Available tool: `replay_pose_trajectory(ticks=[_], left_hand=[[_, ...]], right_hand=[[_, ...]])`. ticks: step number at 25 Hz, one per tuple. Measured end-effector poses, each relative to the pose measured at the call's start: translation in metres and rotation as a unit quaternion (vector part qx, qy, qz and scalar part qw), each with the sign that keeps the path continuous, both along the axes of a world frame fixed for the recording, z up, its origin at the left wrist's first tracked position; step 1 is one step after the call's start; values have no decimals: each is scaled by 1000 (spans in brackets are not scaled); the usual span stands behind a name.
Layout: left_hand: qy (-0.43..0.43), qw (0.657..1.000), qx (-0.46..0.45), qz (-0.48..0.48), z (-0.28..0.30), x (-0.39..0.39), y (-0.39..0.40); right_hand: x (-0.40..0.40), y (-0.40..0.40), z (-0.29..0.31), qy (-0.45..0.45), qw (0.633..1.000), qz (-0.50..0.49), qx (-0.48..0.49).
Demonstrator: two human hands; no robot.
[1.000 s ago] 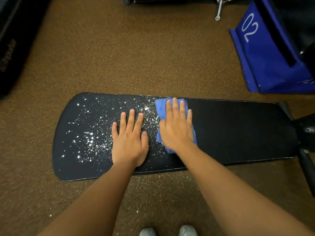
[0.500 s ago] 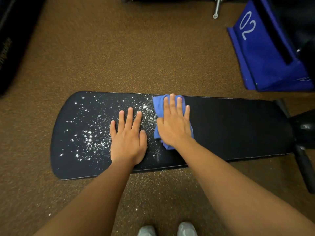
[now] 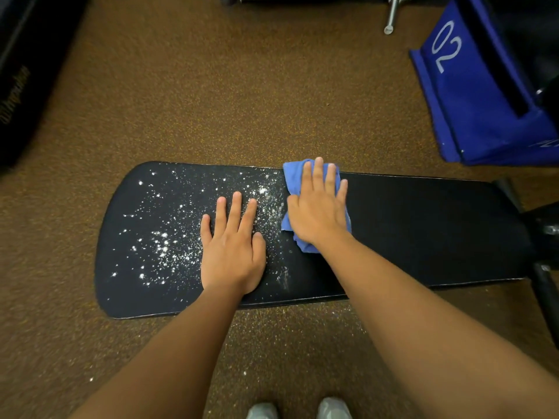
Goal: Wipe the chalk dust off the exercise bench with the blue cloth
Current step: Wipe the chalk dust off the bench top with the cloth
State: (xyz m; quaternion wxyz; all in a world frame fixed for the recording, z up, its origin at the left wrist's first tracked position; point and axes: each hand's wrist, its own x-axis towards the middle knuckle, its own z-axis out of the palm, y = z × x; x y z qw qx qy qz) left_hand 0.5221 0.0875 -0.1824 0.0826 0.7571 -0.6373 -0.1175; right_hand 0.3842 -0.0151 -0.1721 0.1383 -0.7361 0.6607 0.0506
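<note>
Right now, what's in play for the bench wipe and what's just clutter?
In play:
- blue cloth, under the right hand
- chalk dust
- exercise bench
- left hand, flat on the bench

Clutter:
- blue box marked 02
- black equipment, far left
- metal leg, top

Your right hand (image 3: 319,207) hides most of the blue cloth (image 3: 292,176); only its edges show around your palm and fingers (image 3: 318,173). Your left hand (image 3: 233,252) covers a patch of the desk (image 3: 423,231), so any chalk dust (image 3: 163,243) beneath it cannot be seen. The desk's right end disappears behind a dark frame (image 3: 544,234). The blue box (image 3: 472,95) is cut off by the right edge, the blurred lettering on the black object (image 3: 15,95) at left is unreadable, and your shoes (image 3: 332,408) are cropped at the bottom.
</note>
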Motion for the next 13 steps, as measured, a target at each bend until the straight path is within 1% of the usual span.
replay_pose_trajectory(ticks=[2,4,6,7,9,11,13], left_hand=[[3,1000,-1,0,-1,1,0],[8,1000,-3,-1,0,2,0],[7,1000,-1,-3,1,2,2],[7,1000,-2,-2,2,1,2],[8,1000,-2,3,3,1,1],[5,1000,0,3,3,1,1],[5,1000,1,0,3,0,1]], right_hand=[[5,31,-1,7,996,91,-21],[-11,83,3,-1,984,178,-30],[-40,115,3,-18,978,206,-20],[-51,118,0,-15,980,198,-20],[-53,100,-2,7,986,168,-26],[-28,57,-1,12,994,107,-33],[0,13,0,-2,999,42,-7]])
